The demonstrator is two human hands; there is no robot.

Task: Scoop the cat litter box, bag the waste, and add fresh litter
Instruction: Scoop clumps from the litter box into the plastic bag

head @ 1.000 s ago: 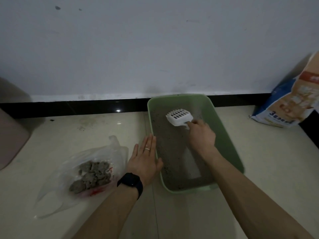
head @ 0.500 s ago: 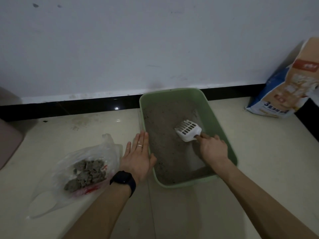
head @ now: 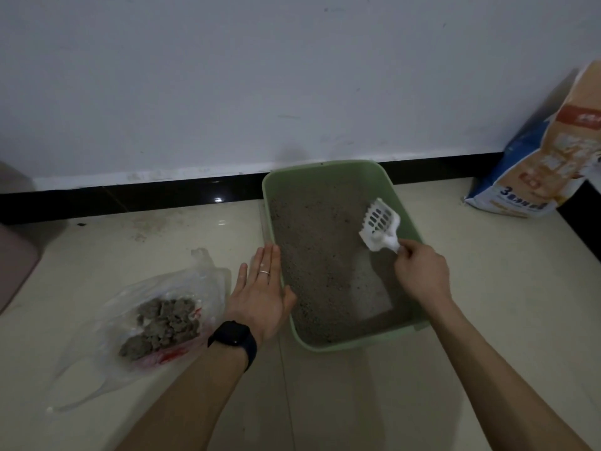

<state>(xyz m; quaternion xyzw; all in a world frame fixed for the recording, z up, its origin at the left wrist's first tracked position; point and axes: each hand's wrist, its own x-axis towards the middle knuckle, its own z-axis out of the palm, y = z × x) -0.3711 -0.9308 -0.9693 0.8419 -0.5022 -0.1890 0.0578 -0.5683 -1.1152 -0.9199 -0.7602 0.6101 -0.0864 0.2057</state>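
Scooping step in hand. The scoop [head: 380,227] is held at 3 o'clock inside the box [head: 325,177], its handle pinched by the curled fingers of the right hand [head: 419,275]; any load cannot be told. The left hand [head: 263,297] is laid flat against the 9 o'clock rim, fingers straight and together. Clumps are kept in the bag [head: 156,320] at 8 o'clock. Next, judged: another sifting pass, then fresh litter from the sack [head: 533,177] at 2 o'clock.

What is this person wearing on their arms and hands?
No sleeves are in view. The left hand wears a thin pale ring, and a black watch circles its wrist. The right hand shows no ring or watch.
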